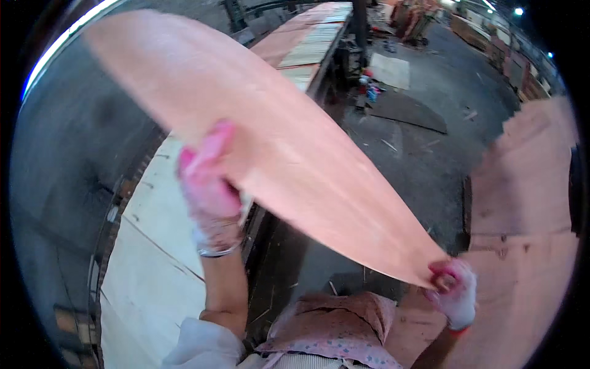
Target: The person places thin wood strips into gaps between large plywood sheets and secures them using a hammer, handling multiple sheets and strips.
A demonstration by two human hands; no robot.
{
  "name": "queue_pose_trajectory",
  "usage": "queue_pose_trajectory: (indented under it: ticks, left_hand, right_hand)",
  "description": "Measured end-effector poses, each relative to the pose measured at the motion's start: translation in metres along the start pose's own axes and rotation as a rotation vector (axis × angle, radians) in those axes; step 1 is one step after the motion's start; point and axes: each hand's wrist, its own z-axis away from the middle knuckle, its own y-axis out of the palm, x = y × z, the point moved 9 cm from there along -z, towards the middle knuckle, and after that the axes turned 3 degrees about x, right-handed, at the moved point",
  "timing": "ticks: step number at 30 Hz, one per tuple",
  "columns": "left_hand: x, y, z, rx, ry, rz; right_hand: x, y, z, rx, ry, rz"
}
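A long, thin pinkish wood veneer sheet is held up in front of me, running from the far left down to the near right. My left hand, in a pink and white glove, grips its near edge left of the middle, thumb across the upper face. At the right end, my gloved right hand is closed around a corner of the sheet. The fingers under the sheet are hidden. Below my left hand lies pale veneer with cracks in it. Beside my right hand is a stack of pinkish veneer.
A long bench or conveyor covered with pink and pale sheets stretches away ahead. On the concrete floor lie a pale board, a dark flat sheet and scattered wood scraps. A dark post rises beside the bench.
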Motion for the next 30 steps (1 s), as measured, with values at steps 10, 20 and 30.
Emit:
queue_pose_trajectory:
  ticks: [10,20,30]
  left_hand:
    - [0.337,-0.012,0.193,-0.739,-0.932,1.233]
    - [0.478,0.208,0.48,-0.539,-1.881,1.342]
    - [0.45,0.277,0.521,-0.947,-2.254,1.336]
  right_hand:
    - [0.143,0.168,-0.213,-0.091,-0.733,-0.09]
    - [0.063,0.377,-0.243,0.677,0.204,-0.705]
    - [0.11,0.482,-0.365,0.9,0.679,-1.088]
